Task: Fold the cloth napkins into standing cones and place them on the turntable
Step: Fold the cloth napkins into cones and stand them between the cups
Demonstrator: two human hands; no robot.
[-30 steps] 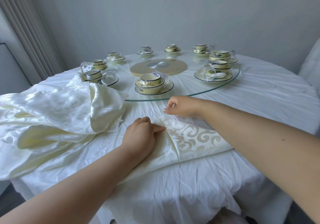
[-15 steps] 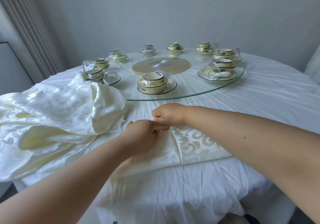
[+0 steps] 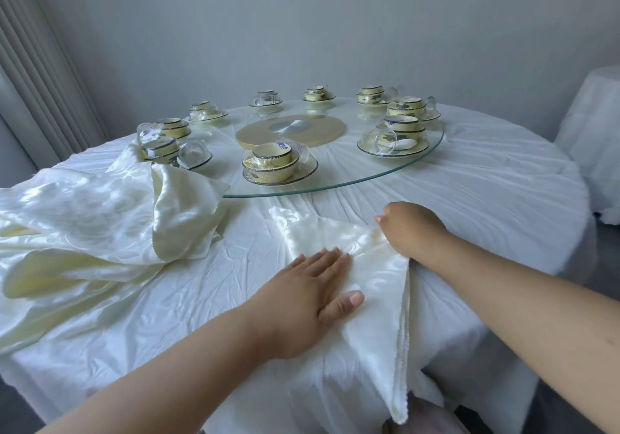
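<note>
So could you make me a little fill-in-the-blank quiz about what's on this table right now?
1. The left hand lies ____ on the napkin being folded.
2. The right hand grips that napkin's ____ edge.
3. The cup-and-saucer sets stand on a round ____ turntable.
4. A pile of unfolded napkins lies to the person's ____.

Missing words: flat; right; glass; left

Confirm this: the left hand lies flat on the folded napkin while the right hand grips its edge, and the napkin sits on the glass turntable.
Not quite. In the head view the napkin lies on the white tablecloth, in front of the glass turntable. The left hand is flat; the right hand grips the edge.
</note>
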